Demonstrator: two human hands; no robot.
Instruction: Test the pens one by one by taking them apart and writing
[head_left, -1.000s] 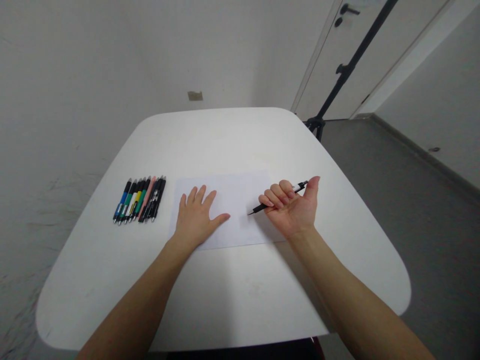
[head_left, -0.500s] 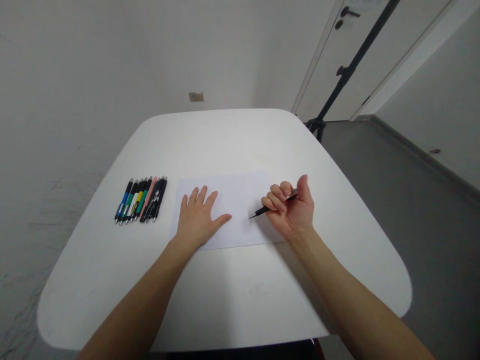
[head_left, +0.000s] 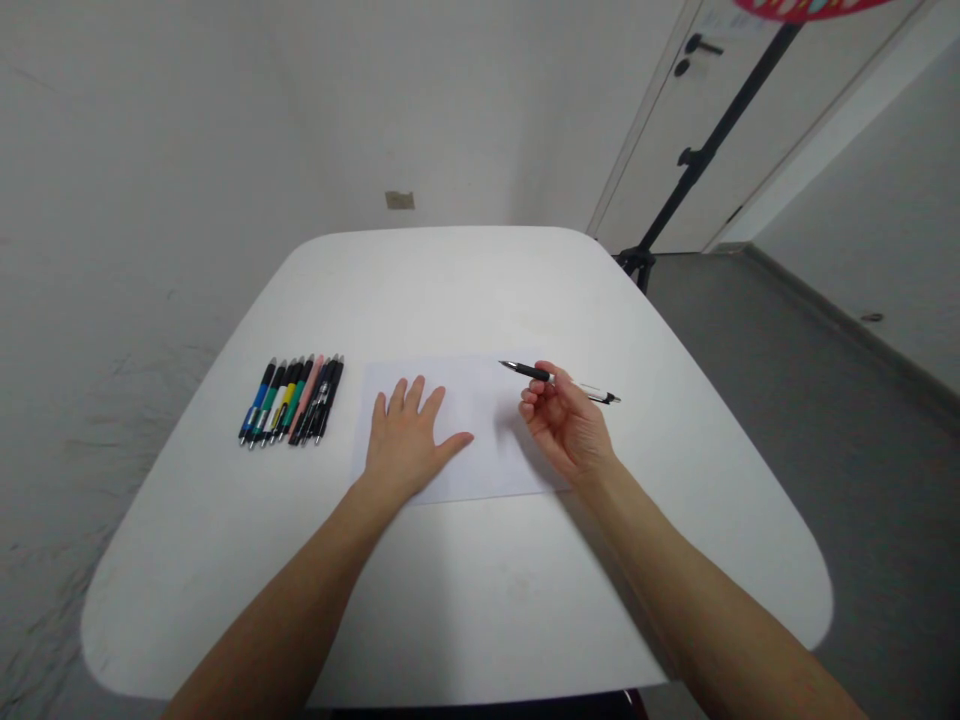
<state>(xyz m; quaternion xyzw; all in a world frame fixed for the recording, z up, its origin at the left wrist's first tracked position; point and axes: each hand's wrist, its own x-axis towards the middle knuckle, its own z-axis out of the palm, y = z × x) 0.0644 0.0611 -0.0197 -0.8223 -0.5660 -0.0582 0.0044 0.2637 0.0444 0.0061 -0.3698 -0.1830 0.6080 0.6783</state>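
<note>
Head view: The pen (head_left: 529, 371) is held in the right hand (head_left: 568, 432), between thumb and fingers, with the remaining fingers curled toward the palm. It is seen over the right part of the paper (head_left: 487, 400), raised clear of it; a soft shadow is cast on the sheet below the hand. The dark front section and fine tip are directed to the left, and the clip end is seen beyond the hand on the right. The middle of the barrel is partly hidden by the hand.

The left hand (head_left: 403, 447) is laid palm down on the left part of the paper, fingers spread and released, nothing grasped.

The paper is placed flat on the white worktop (head_left: 450, 290). Left of it, a row of pens (head_left: 280, 400) is laid out side by side, slightly slanted, tips pointed away from the person. Blue, green, white, yellow, pink and black are noted. The row is not touched by either hand.

Beyond the worktop, a dark stand (head_left: 731, 115) is seen before a door (head_left: 667, 120). Part of a red object (head_left: 806, 9) is cut off by the top edge.
</note>
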